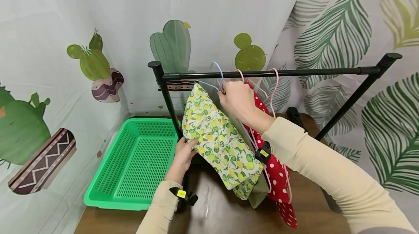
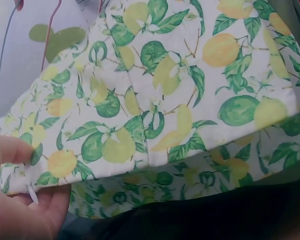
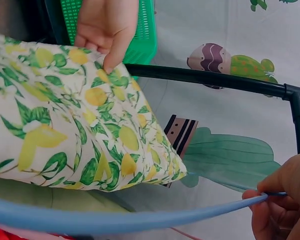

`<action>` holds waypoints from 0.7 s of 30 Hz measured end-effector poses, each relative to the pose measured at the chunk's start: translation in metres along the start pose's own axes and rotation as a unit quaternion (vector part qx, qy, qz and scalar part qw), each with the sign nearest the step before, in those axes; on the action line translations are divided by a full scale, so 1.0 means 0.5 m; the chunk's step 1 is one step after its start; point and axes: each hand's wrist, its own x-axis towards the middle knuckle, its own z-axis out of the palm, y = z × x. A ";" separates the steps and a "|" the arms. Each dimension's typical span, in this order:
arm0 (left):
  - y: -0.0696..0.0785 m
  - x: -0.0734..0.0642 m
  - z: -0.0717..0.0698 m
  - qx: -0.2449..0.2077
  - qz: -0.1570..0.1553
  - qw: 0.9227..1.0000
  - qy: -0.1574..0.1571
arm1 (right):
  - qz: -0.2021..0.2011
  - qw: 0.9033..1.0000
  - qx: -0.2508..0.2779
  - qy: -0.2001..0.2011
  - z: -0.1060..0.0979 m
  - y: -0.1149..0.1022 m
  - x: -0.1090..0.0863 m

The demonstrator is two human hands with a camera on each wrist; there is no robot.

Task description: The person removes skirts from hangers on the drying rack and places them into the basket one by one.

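A lemon-print cloth (image 1: 216,136) with yellow fruit and green leaves drapes over a light blue hanger (image 3: 140,222). My right hand (image 1: 238,99) pinches that hanger near its neck, just below the rack's black rail (image 1: 311,73). Lower down, my left hand (image 1: 183,154) holds the cloth's left edge between thumb and fingers. A small white tag or string (image 2: 33,194) shows at that edge in the left wrist view. Part of the hanger is hidden under the cloth.
Behind the lemon print hang an olive cloth (image 1: 259,194) and a red polka-dot cloth (image 1: 278,181), with pink hangers (image 1: 276,81) hooked on the rail. A green plastic basket (image 1: 108,159) sits left of the rack on the brown table (image 1: 209,219). Printed curtains hang behind.
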 end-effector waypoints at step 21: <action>0.127 -0.046 -0.031 0.174 0.046 0.981 -0.068 | -0.006 1.000 -0.002 0.011 0.007 -0.001 -0.009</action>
